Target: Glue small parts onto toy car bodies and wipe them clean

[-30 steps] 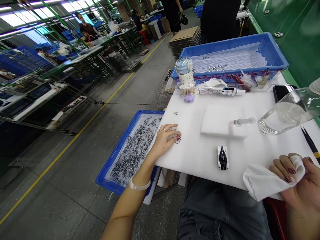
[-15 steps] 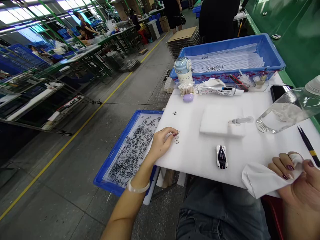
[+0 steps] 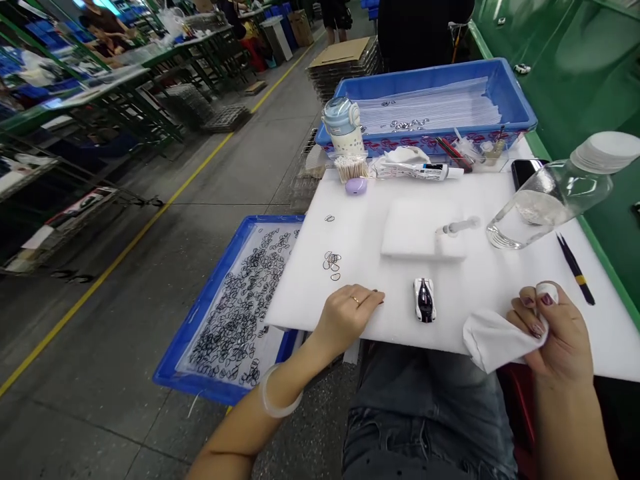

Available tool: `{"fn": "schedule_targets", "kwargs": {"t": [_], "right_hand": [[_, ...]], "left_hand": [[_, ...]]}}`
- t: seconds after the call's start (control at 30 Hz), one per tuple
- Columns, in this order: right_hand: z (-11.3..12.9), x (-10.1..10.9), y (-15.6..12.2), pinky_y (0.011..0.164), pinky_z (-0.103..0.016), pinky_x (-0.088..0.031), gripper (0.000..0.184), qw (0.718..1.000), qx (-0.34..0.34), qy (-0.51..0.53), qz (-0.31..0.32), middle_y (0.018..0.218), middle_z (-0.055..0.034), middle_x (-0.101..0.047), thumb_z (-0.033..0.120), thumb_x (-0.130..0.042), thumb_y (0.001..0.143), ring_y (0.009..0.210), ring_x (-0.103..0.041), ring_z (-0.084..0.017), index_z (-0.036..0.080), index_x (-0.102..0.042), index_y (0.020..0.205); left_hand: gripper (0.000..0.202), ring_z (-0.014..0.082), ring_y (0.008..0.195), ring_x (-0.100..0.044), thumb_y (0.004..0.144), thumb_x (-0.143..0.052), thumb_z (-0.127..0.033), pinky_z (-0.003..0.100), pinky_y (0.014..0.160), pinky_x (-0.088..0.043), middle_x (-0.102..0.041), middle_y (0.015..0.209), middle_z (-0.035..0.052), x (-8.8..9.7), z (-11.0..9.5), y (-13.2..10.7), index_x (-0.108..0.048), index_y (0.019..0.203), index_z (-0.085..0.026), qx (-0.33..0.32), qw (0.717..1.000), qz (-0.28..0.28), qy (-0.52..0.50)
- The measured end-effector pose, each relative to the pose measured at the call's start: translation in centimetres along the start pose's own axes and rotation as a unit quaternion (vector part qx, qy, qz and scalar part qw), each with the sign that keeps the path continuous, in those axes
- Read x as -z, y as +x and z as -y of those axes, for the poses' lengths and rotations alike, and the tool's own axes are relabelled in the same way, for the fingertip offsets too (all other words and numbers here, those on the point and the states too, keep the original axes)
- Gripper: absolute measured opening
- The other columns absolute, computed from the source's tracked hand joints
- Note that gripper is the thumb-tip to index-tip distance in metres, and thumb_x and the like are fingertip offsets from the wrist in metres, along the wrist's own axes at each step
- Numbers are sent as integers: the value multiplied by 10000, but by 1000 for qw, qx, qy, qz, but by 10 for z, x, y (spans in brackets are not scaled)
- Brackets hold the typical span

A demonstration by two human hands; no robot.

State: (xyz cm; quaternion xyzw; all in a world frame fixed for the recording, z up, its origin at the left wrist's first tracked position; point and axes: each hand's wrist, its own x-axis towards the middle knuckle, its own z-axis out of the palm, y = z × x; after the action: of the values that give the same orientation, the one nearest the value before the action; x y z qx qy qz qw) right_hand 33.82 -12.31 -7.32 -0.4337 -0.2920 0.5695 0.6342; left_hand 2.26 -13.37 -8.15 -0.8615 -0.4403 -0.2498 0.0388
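My left hand (image 3: 350, 312) rests over the front edge of the white work surface (image 3: 295, 293), fingers pressed together and pointing right. Whatever its fingertips hold, if anything, is hidden. Just beyond it lies a small group of thin, dark loop-shaped pieces (image 3: 331, 261), with another such loop (image 3: 329, 218) farther back. A white and black toy car (image 3: 425, 300) stands to the right of my left fingertips, apart from them. At the right, my right hand (image 3: 555, 327) is closed on a white cloth (image 3: 493, 340), which hangs from its fingers near the front edge.
A white foam block (image 3: 415, 230) bears a small syringe (image 3: 461, 226). Right of it stand a clear bottle (image 3: 545, 200) and tweezers (image 3: 576, 270). Behind are a cup (image 3: 344, 127), cotton swabs (image 3: 350, 167) and a blue bin (image 3: 430, 83). A blue tray (image 3: 173, 360) of loops sits lower left.
My left hand has moved right and toward me, away from the small loops, which now show uncovered. My right hand keeps the cloth, lifted slightly. The view has shifted.
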Motion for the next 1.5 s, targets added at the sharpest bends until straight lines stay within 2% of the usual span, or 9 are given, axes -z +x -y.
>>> {"fn": "schedule_targets", "kwargs": {"t": [0.17,0.37,0.6,0.7,0.87,0.97,1.13,1.23,1.5], "right_hand": [[-2,-5,-5,353,-176,-245,313,999,19,-27,-14,757,0,-650,268,-832,716,388,-352,-26,189,-529,720],[-3,-8,-9,367,-184,-221,327,998,33,-47,24,599,34,-560,340,-801,793,351,-297,-25,191,-517,728],[-4,-10,-7,360,-182,-225,427,999,33,-33,9,465,74,-419,434,-805,790,353,-273,-40,193,-470,681],[-4,-12,-6,344,-183,-279,386,997,39,-67,-30,546,29,-567,423,-842,744,360,-383,-61,193,-532,729],[-6,-19,-20,349,-184,-268,282,990,74,-119,-29,548,50,-566,328,-801,804,335,-333,-41,204,-553,750],[-12,-24,-37,353,-196,-299,224,981,91,-172,-20,471,63,-483,326,-794,815,356,-380,-66,204,-615,756],[-19,-47,-50,357,-208,-352,50,946,175,-274,5,540,23,-594,264,-733,868,397,-458,-84,243,-776,883],[-17,-68,-46,427,-231,-433,213,906,267,-317,90,710,-5,-681,150,-659,900,500,-547,-105,282,-777,1021],[-19,-100,-44,514,-240,-527,196,705,490,-483,173,933,-75,-652,124,-671,848,659,-618,-122,183,-710,1031]], "left_hand": [[255,210,776,-677,972,-491,-119,316,628,-566,-732,847,83,8,-1,4,-734,1037,-165,31,997,70,-13],[244,226,744,-663,954,-500,-105,322,578,-555,-716,820,80,9,2,15,-727,873,-144,37,994,102,5],[130,204,814,-721,934,-630,-194,342,725,-615,-774,907,62,7,-9,10,-750,983,-208,104,980,-46,-164],[118,181,784,-733,869,-741,-252,321,742,-630,-785,872,31,1,-34,15,-769,983,-243,234,884,-127,-383],[232,130,667,-717,767,-830,-448,222,638,-616,-765,751,23,-16,-68,32,-796,860,-239,339,572,-144,-733],[285,100,638,-695,693,-871,-485,183,621,-599,-752,743,16,-24,-70,35,-787,771,-224,362,479,-132,-789],[320,107,630,-691,617,-914,-481,186,601,-589,-739,696,17,-26,-65,31,-785,734,-213,384,427,-133,-808],[338,121,623,-697,602,-916,-497,208,598,-594,-742,687,19,-25,-65,29,-784,726,-212,390,428,-129,-805],[321,123,607,-680,592,-924,-485,252,644,-609,-739,668,4,-28,-70,29,-781,705,-221,401,442,-153,-788]]}}
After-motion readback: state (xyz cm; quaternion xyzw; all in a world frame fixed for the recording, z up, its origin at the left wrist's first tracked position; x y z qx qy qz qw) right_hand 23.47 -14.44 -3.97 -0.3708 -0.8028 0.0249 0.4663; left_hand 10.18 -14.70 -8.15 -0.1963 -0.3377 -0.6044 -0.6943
